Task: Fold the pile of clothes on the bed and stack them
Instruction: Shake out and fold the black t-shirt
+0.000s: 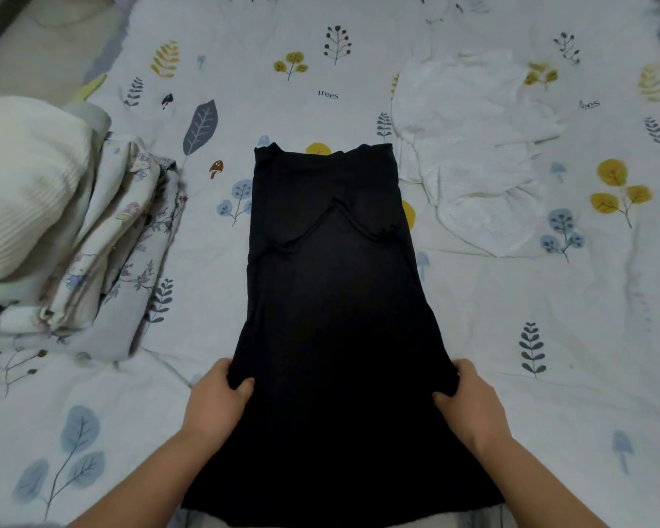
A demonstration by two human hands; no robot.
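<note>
The black garment lies lengthwise down the middle of the bed, narrow end away from the person, wide hem running off toward them, thin straps crossed on top. It looks already folded in along its sides, which would explain the long, tidy strip. Left hand and right hand each take one side edge partway up, the fingers curled over the cloth and pinching it, thumbs tucked under. Gripping both edges level like this keeps the fabric square, probably for a fold across its length.

Out to the left, a stack of folded clothes sits near the bed's edge, floral prints with a ribbed white piece on top — likely the finished pile. To the right, well apart, a crumpled white garment lies unfolded, apparently next in line.
</note>
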